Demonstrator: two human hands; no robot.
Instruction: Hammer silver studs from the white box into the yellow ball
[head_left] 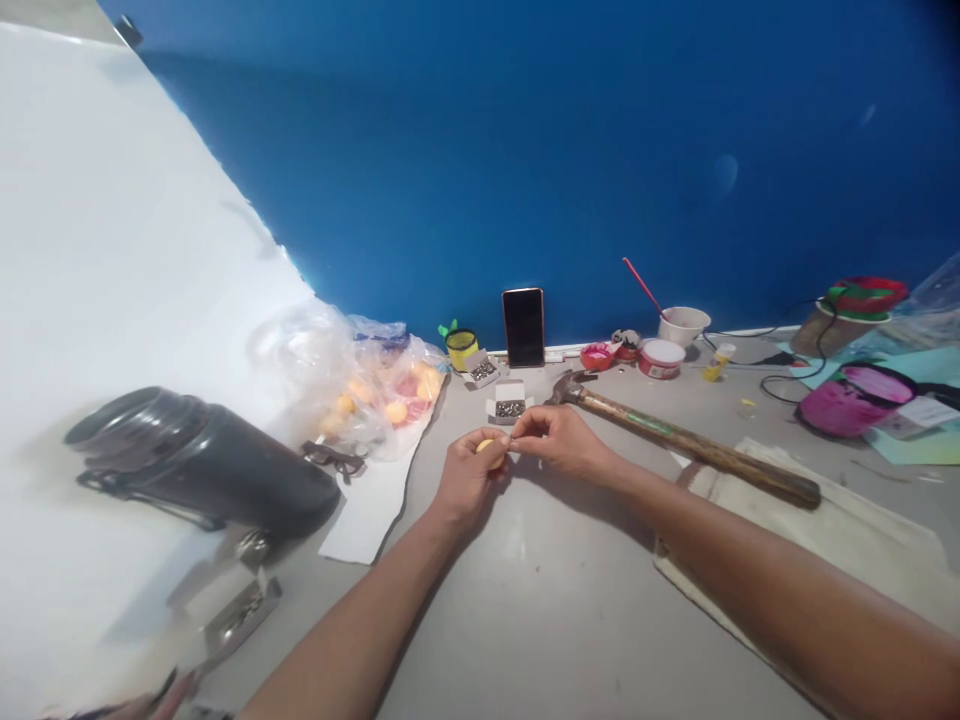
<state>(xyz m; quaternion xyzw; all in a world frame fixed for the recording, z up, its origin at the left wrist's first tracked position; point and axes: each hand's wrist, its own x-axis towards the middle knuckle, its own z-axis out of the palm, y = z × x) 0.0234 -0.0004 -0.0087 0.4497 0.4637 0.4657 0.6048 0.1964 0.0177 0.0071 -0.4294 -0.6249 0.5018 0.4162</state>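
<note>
My left hand (469, 473) is closed round a small yellow ball (491, 454), partly hidden by the fingers. My right hand (561, 440) is in a pinch at the ball's right side; the fingertips hold something small that I cannot make out. Just beyond my hands stands an opened white box (511, 391) with small shiny metal pieces in it. A second such box (480, 372) leans behind it, beside a yellow cup (461, 347). A claw hammer (675, 434) with a worn wooden handle lies beyond my right forearm.
A grey bottle (217, 455) stands at left, near clear plastic bags (375, 385) with yellow balls. A phone (523, 328) leans on the blue wall. Cloth (757, 540) lies under my right forearm. Another person's hand (161, 698) is at bottom left, near a metal-filled box (244, 618).
</note>
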